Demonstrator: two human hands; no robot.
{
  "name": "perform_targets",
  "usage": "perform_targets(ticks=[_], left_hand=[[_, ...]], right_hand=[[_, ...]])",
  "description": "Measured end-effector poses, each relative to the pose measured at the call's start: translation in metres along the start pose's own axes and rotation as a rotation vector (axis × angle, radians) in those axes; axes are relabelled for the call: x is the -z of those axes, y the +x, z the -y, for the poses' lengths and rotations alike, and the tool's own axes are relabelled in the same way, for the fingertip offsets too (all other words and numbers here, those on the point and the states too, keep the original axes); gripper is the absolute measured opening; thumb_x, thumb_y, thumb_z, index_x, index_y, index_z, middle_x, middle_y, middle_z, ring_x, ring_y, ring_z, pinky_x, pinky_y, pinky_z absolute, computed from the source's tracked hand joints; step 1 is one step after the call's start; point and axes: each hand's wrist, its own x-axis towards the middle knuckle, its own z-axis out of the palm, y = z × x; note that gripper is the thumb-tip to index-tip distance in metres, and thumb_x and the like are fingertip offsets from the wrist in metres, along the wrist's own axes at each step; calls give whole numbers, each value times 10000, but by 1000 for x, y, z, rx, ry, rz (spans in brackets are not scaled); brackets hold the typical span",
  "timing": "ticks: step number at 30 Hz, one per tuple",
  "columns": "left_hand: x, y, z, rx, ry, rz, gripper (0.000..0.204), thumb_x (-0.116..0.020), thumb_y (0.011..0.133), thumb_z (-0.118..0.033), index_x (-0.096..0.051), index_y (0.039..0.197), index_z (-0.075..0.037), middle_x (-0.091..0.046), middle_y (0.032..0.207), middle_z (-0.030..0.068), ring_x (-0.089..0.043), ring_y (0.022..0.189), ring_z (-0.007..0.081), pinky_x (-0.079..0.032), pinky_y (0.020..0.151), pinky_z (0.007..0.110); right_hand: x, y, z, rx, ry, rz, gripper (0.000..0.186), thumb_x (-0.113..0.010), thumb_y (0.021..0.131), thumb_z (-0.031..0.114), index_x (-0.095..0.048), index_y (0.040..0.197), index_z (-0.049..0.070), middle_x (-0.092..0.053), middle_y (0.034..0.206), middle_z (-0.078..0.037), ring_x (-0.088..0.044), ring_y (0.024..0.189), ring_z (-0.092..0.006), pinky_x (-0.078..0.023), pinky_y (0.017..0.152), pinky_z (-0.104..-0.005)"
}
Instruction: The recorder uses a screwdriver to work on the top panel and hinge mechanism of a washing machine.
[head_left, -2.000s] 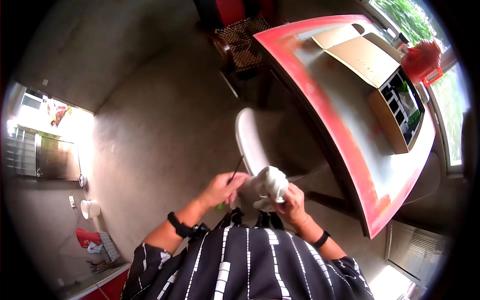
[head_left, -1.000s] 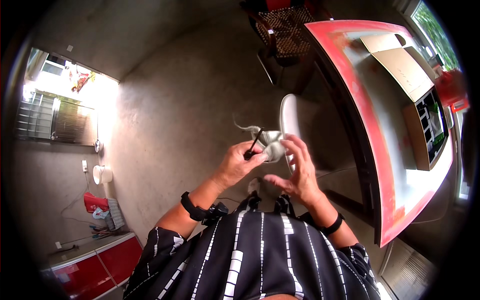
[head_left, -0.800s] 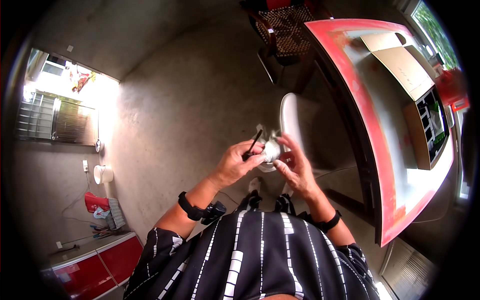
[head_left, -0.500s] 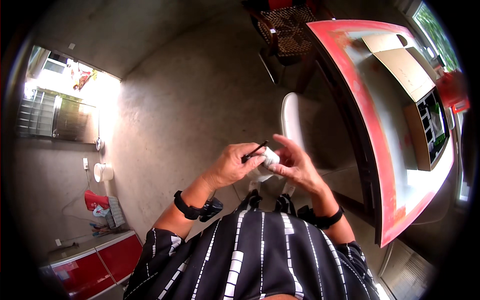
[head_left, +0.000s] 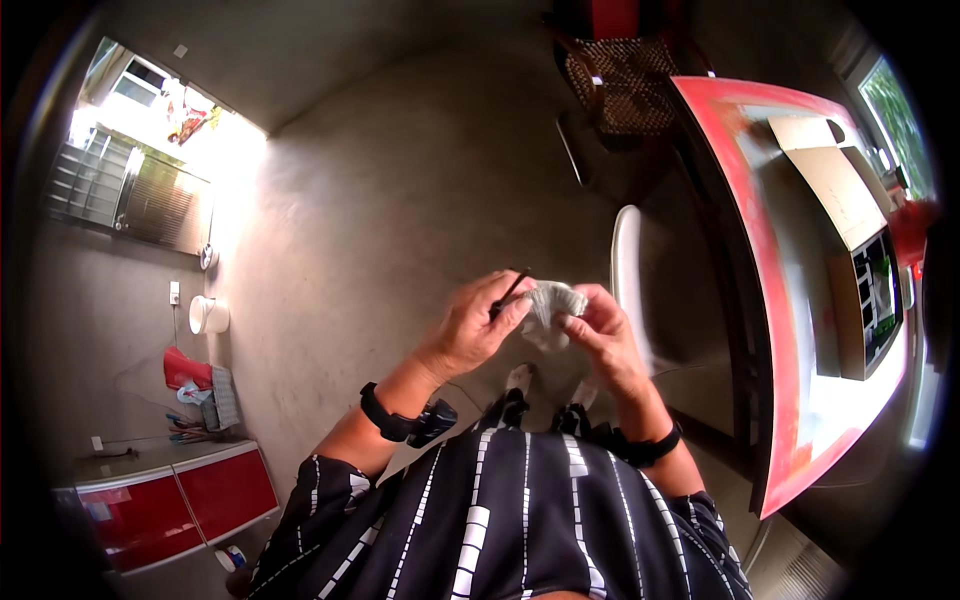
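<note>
In front of my body, both hands are at a whitish ribbed bundle (head_left: 550, 300), soft-looking and spread between them; its exact kind is unclear. My left hand (head_left: 475, 325) is closed, with a thin black stick-like tool (head_left: 513, 290) sticking up from between thumb and fingers. Those same fingertips press on the bundle's left side. My right hand (head_left: 608, 335) pinches the bundle's right side between thumb and fingers. Part of the bundle hangs pale and blurred below the fingers.
To the right stands a red-edged table (head_left: 772, 400) bearing an open cardboard box (head_left: 850, 330). A white chair (head_left: 627, 270) is just beyond my right hand, a woven-seat chair (head_left: 625, 85) farther off. At left are a white bucket (head_left: 209, 315) and a red cabinet (head_left: 150, 515).
The white bundle has gone from compact to stretched wider between my hands. My right hand's raised fingers have curled in onto it. The view has shifted, so the room sits slightly differently.
</note>
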Motion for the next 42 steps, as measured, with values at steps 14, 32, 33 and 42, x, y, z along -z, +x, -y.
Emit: perform_targets(ticks=[14,32,33,42], left_hand=[[40,-82,-26,548,-174,-261,225,-712,813,-177,-623,909,5,-548,664,-46,-486,610,27,-416,541,203],[125,-303,-120,727,-109,-1092,223,-559,924,-216,-575,1062,-42,-554,676,-16,-462,447,18,-359,362,170],[132,-322,-125,695,-129,-1121,238,-555,925,-221,-561,1072,-34,-549,685,-9,-454,437,28,-359,365,178],[196,-451,-168,668,9,-1516,185,-494,948,-208,-537,1011,-40,-544,678,-5,-441,465,43,-346,406,197]], right_hand=[[-61,36,-25,-146,-145,172,164,-669,852,186,-648,894,30,-649,791,-17,-592,685,-88,-508,660,-251],[-248,-23,-126,-202,-598,1184,334,-680,816,124,-608,1135,55,-654,976,-39,-597,895,-133,-478,792,-289],[-260,-29,-139,-208,-604,1202,334,-680,816,124,-608,1135,55,-654,976,-39,-597,895,-133,-478,792,-289],[-385,-63,-194,-71,-489,1204,242,-537,879,-2,-627,1095,57,-666,1003,-63,-605,869,-133,-480,778,-256]])
